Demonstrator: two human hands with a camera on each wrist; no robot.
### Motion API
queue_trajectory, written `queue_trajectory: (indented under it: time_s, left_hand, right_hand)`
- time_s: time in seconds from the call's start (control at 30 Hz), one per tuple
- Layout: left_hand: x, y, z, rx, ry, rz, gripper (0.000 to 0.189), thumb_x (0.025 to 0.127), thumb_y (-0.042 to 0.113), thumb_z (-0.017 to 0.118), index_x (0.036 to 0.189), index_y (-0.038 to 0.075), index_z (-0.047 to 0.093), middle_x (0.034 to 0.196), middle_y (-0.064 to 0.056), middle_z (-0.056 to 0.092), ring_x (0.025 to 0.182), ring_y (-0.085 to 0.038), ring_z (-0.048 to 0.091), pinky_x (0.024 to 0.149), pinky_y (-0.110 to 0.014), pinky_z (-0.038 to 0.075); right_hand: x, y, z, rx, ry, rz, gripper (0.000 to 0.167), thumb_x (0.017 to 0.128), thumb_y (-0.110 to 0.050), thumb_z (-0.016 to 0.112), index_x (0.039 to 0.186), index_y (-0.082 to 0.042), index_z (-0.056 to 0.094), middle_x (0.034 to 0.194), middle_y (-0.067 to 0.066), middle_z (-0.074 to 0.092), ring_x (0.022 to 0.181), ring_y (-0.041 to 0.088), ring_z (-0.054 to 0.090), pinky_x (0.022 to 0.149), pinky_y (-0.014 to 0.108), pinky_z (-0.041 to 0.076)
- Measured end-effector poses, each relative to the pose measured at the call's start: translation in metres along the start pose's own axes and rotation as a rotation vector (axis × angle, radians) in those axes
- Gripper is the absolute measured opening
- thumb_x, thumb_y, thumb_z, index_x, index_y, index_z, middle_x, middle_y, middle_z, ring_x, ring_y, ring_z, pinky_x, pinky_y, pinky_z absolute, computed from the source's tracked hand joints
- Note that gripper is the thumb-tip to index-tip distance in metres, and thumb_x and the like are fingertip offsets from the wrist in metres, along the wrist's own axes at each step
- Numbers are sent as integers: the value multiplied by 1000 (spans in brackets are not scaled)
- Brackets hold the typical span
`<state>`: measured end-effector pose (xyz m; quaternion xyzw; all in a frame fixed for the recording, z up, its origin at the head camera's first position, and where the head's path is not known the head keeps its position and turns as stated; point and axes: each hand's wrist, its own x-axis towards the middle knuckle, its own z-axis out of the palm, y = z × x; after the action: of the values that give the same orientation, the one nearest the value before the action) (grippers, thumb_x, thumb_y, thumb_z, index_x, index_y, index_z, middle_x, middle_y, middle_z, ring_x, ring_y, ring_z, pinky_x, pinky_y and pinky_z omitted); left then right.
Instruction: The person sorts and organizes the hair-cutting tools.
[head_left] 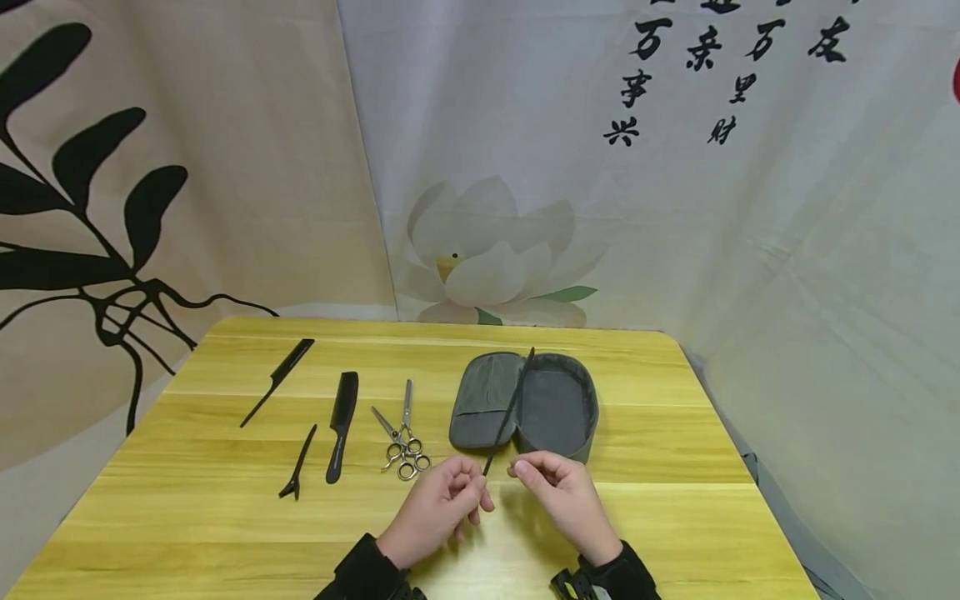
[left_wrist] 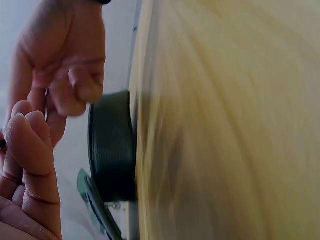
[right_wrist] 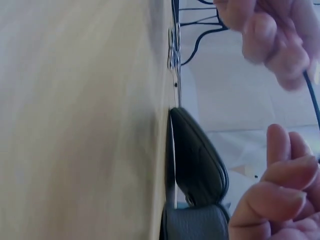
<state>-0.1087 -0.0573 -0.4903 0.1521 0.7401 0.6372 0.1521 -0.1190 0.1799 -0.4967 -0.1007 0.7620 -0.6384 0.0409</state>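
Observation:
My left hand (head_left: 442, 504) pinches the lower end of a thin black stick (head_left: 510, 408) between thumb and fingers. The stick slants up and away, passing in front of the case. To its right, my right hand (head_left: 562, 496) hovers with loosely bent fingers, and nothing shows in its grasp. In the right wrist view, the black stick (right_wrist: 311, 97) runs down from the left hand (right_wrist: 275, 40), apart from the right hand (right_wrist: 282, 190). Behind both hands lies a dark grey zip case (head_left: 558, 404), unfolded, its pocketed lid (head_left: 483, 400) to the left.
Left of the case lie two pairs of silver scissors (head_left: 405, 442), a wide black comb (head_left: 342, 425), a black tail comb (head_left: 281, 379) and a black hair clip (head_left: 300, 462). They rest on a wooden table (head_left: 225, 533), with a printed curtain (head_left: 480, 167) behind.

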Motion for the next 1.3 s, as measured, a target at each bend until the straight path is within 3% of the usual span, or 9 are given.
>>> queue_trajectory:
  time_s: [0.13,0.4,0.57,0.8,1.0,1.13,1.3]
  left_hand:
    - [2,1,13,-6,-29,27,18,111,21,59,109,2,60,94,-13,77,66,-17,65,47,-27,54]
    - [5,-1,26,-3,-36,64,19,111,23,60,106,4,60,92,-18,77,56,-10,57,44,-21,49]
    - [5,-2,28,7,-25,63,23,111,27,61,109,5,62,93,-18,77,57,-12,58,44,-22,50]
    - [6,-4,26,-10,-39,47,29,109,30,65,116,1,65,94,-21,76,55,-17,59,43,-31,53]
    - [8,-7,24,-25,-43,29,24,107,26,67,110,3,67,94,-20,77,59,-15,62,43,-32,55]
    - [11,-10,20,-122,-30,-35,28,107,27,68,111,0,65,98,-21,76,62,-15,64,46,-30,56]
    - [15,-15,12,-347,44,-197,45,109,31,64,126,-10,60,104,-16,76,70,-15,70,54,-28,62]
  right_hand:
    - [-1,0,5,24,-45,2,24,108,-19,66,114,1,78,112,18,79,103,7,73,95,24,59]
    - [-2,3,8,67,-107,-82,18,107,-13,66,108,-2,80,112,7,81,104,6,73,95,27,60]
    - [-2,5,8,88,-113,-109,16,106,-11,67,106,-1,79,108,5,80,101,6,73,92,27,62]
    - [-1,10,7,109,-123,-136,17,105,-8,66,100,6,75,97,-8,78,94,3,72,88,27,62]
    - [-1,12,7,108,-121,-140,14,105,-6,66,102,4,76,96,-12,77,91,3,71,85,24,60]
    - [-1,10,6,64,-92,-88,15,106,-11,67,101,0,76,98,-6,79,89,5,69,81,23,58]
    - [-2,7,4,49,-65,7,20,107,-18,66,104,0,74,105,13,81,88,9,69,77,21,53]
